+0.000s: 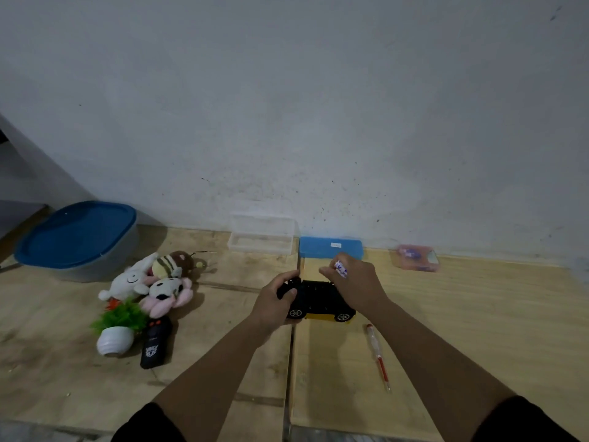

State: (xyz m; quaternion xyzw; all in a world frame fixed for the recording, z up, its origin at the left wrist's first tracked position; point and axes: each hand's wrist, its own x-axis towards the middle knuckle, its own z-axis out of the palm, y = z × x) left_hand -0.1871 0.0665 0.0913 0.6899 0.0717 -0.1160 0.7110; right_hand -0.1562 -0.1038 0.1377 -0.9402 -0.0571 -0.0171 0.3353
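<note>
My left sleeve (pixel 148 424): black, short, ends near elbow. My right sleeve (pixel 526 421): same black. Left forearm (pixel 220 362), right forearm (pixel 427 352): bare.

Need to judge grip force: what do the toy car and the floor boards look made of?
Toy car: black and yellow hard plastic, likely, going by its smooth moulded body. Floor boards: pale matt plywood, probably; grain and seams visible.

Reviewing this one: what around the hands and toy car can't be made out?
Head view only.
1. The black and yellow toy car: one end covered by the left hand, far side by the right hand.
2. The small white and blue item the right hand pinches: too small and blurred to identify.
3. The pink packet by the wall: blurred, contents unclear.
</note>
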